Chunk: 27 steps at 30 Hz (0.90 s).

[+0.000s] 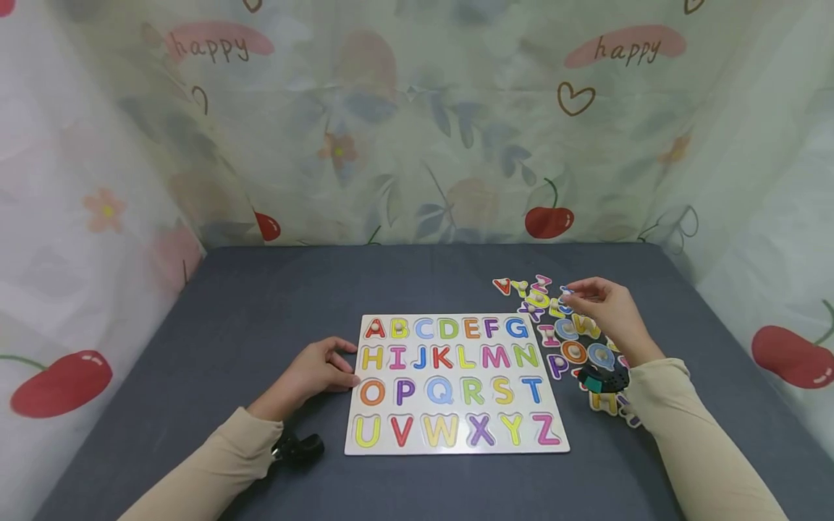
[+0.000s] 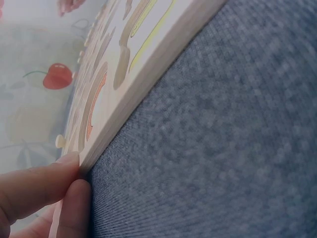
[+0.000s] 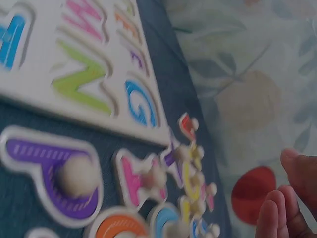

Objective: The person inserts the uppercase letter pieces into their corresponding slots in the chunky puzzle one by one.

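Observation:
A white wooden alphabet puzzle board (image 1: 465, 369) lies on the dark cloth; knobs stand on its A and B. At the board's left edge, my left hand (image 1: 319, 370) holds the rim, thumb and finger (image 2: 74, 208) against it in the left wrist view. My right hand (image 1: 606, 311) reaches over loose letter pieces right of the board. Its fingertips hover by a small blue piece (image 1: 565, 290); in the right wrist view the fingers (image 3: 299, 173) show nothing between them. A purple P (image 3: 77, 176) and a pink I (image 3: 141, 178) lie nearest the board.
Several knobbed letters spread beside the board, among them an orange O (image 1: 574, 352), a yellow W (image 1: 586, 325) and a red V (image 1: 502, 286). Some overlap, and my right wrist hides others. A patterned curtain (image 1: 417, 145) surrounds the table at the back and sides.

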Motion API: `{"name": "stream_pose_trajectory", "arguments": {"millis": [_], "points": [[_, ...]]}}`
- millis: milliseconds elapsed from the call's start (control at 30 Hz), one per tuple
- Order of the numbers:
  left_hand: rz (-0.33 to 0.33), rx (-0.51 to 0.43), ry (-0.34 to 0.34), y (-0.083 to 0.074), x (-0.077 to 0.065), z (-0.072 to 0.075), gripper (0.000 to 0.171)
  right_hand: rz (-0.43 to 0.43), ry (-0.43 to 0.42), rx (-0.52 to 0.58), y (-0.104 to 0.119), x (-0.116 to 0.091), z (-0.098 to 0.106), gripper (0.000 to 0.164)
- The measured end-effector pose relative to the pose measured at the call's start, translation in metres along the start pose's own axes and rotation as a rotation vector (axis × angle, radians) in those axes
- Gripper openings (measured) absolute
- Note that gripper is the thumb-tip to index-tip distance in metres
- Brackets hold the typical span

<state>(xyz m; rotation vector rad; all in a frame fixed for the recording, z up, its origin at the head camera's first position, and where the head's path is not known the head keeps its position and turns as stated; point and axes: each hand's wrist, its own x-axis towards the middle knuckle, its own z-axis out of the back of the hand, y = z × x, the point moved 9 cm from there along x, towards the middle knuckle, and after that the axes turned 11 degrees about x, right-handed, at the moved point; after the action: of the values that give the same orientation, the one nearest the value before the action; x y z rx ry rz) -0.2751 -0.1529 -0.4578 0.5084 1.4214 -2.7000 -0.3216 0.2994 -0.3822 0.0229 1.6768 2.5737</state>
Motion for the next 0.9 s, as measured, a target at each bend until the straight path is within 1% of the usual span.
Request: {"name": "stream_pose_trajectory", "arguments": {"millis": [133, 233, 367, 600, 767, 900], "points": [[0.004, -0.003, -0.001, 0.000, -0.001, -0.001, 0.054, -0.090, 0.054, -0.069, -0.021, -0.002, 0.003, 0.052], [0.005, -0.004, 0.000, 0.000, 0.000, -0.002, 0.054, -0.159, 0.094, -0.087, -0.038, -0.001, 0.001, 0.056], [0.008, 0.002, -0.002, 0.001, 0.000, -0.001, 0.054, -0.198, 0.119, -0.087, -0.050, 0.002, -0.001, 0.056], [0.009, 0.009, -0.007, 0.001, -0.001, -0.001, 0.054, -0.204, 0.132, -0.154, -0.053, 0.005, -0.003, 0.053], [0.005, 0.008, -0.006, 0.001, 0.000, 0.000, 0.054, -0.174, 0.145, -0.238, -0.051, 0.007, -0.005, 0.046], [0.003, 0.010, -0.004, 0.001, 0.000, 0.000, 0.054, -0.157, 0.166, -0.282, -0.048, 0.008, -0.008, 0.041]]}}
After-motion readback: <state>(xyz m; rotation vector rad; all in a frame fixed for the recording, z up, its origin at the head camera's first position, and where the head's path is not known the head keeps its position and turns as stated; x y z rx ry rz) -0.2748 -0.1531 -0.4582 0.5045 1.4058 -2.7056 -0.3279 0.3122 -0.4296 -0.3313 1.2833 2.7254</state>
